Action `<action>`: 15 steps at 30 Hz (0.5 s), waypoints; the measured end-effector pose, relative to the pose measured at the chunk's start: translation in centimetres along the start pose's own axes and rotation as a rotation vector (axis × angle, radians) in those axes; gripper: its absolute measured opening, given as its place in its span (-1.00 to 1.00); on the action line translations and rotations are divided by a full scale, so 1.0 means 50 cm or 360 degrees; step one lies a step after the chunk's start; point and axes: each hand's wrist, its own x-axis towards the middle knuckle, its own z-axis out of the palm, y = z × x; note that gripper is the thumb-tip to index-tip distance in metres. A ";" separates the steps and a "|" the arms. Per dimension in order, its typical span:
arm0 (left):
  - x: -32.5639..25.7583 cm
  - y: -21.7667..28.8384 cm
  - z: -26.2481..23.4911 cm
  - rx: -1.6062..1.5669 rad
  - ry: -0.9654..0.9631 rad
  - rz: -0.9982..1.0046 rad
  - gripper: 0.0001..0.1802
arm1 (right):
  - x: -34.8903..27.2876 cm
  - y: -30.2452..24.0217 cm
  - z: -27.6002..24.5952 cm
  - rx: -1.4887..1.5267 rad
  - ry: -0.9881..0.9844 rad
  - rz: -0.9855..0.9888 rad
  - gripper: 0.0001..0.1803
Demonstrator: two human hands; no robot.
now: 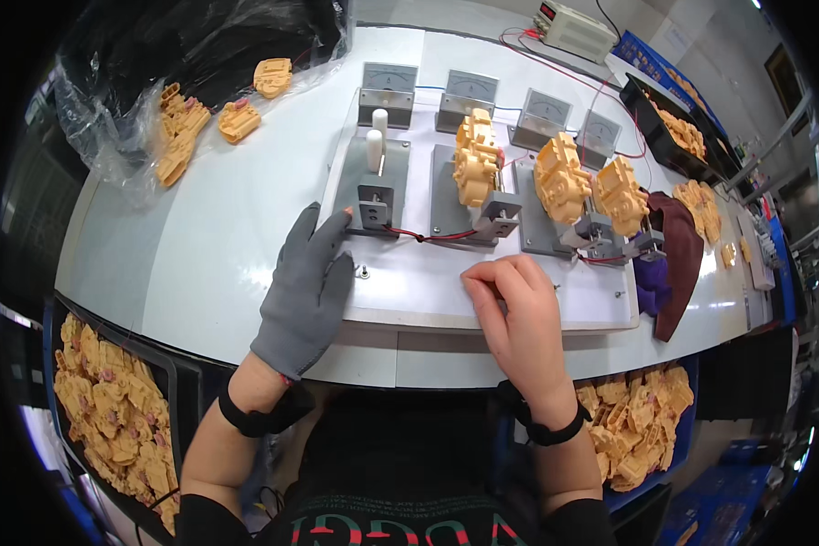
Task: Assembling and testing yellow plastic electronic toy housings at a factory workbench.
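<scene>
My left hand [308, 289], in a grey glove, lies flat with fingers apart on the white board [409, 300], fingertips touching the grey connector block [374, 211] of the leftmost fixture [373, 177]. That fixture carries a white toggle handle [376, 146] and no part. My right hand [517, 314], bare, rests on the board with fingers curled under; nothing shows in it. Yellow plastic gear housings sit clamped on the other fixtures: one [476, 159] in the middle, two more [561, 177] [620, 194] to the right.
Analog meters [389, 86] line the back of the board. More yellow housings lie in a plastic bag [187, 123] at far left, in bins at lower left [114, 414] and lower right [637, 419]. A purple cloth [669, 259] lies right; a power supply [573, 27] stands behind.
</scene>
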 end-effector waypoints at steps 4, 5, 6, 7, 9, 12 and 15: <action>0.002 0.010 0.009 -0.0144 0.0104 -0.0044 -0.51 | 0.005 -0.001 -0.003 0.0003 0.0012 0.0023 -0.95; 0.003 0.012 0.013 -0.0178 0.0107 -0.0044 -0.52 | 0.004 0.002 -0.005 0.0002 0.0022 0.0027 -0.95; 0.004 0.011 0.019 -0.0195 0.0094 -0.0022 -0.52 | 0.002 0.004 -0.008 -0.0006 0.0040 0.0036 -0.96; 0.004 0.007 0.027 -0.0191 0.0107 -0.0028 -0.51 | 0.001 0.008 -0.008 -0.0035 0.0062 0.0051 -0.96; 0.003 -0.005 0.041 -0.0146 0.0143 0.0044 -0.51 | -0.002 0.021 -0.009 -0.0044 0.0071 -0.0009 -0.93; -0.008 -0.030 0.028 -0.0030 0.0077 0.0055 -0.55 | -0.002 0.022 0.006 0.0010 0.0139 -0.0081 -0.92; -0.020 -0.060 0.015 -0.0268 0.0080 -0.0105 -0.54 | -0.001 0.003 0.010 0.0051 0.0227 -0.0136 -0.92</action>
